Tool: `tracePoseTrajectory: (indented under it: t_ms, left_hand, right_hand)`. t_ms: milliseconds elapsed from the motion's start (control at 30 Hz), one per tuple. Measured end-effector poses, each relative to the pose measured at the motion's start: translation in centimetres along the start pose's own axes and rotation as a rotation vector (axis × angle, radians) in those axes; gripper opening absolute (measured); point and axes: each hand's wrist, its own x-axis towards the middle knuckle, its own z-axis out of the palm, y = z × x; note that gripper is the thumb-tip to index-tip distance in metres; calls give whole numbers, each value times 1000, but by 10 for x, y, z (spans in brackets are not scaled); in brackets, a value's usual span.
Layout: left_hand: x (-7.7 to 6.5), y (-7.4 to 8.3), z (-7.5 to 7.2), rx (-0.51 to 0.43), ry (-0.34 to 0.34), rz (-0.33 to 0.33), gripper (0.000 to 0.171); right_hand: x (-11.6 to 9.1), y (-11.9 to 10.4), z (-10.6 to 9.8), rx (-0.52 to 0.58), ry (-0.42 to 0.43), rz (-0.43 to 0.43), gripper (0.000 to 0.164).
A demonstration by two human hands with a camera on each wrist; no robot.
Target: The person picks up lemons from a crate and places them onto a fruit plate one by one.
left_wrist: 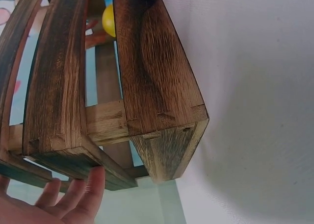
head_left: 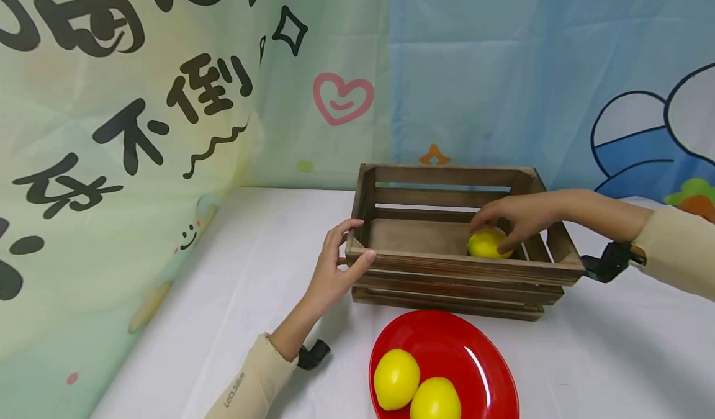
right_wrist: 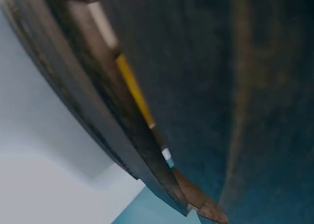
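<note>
A brown slatted wooden crate (head_left: 458, 269) stands on the white table. My left hand (head_left: 333, 264) holds its front left corner, the thumb over the front rim and the other fingers at the left end. In the left wrist view, those fingers (left_wrist: 88, 194) touch the end of the slats. Inside the crate, toward its right side, my right hand (head_left: 516, 216) holds a yellow lemon (head_left: 485, 244) between thumb and fingers. Through a slat gap in the right wrist view a strip of the lemon (right_wrist: 133, 89) shows; the crate wall hides the right hand there.
In front of the crate lies a red plate (head_left: 447, 338) with two lemons on it, one lemon (head_left: 396, 378) left of the other lemon (head_left: 436, 399). A printed cloth backdrop (head_left: 469, 77) hangs behind and to the left of the white tabletop (head_left: 262, 245).
</note>
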Motion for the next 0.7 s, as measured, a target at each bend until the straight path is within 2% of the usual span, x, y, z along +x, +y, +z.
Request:
tracePoseTrajectory:
  t_ms: [200,500,600,700]
  left_hand:
    - [0,-1,0,2,13,-6,56]
    - [-1,-1,0,2,6,4,56]
    - [0,-1,-1,11,4,8,55]
    - [0,-2,1,7,4,9,54]
  right_hand:
    - [18,5,3,-61,-86,5,52]
    - [31,19,13,-63,-196,28,54]
    - [34,21,13,-115,-216,-17,56]
    - [31,21,15,-141,-193,-64,56]
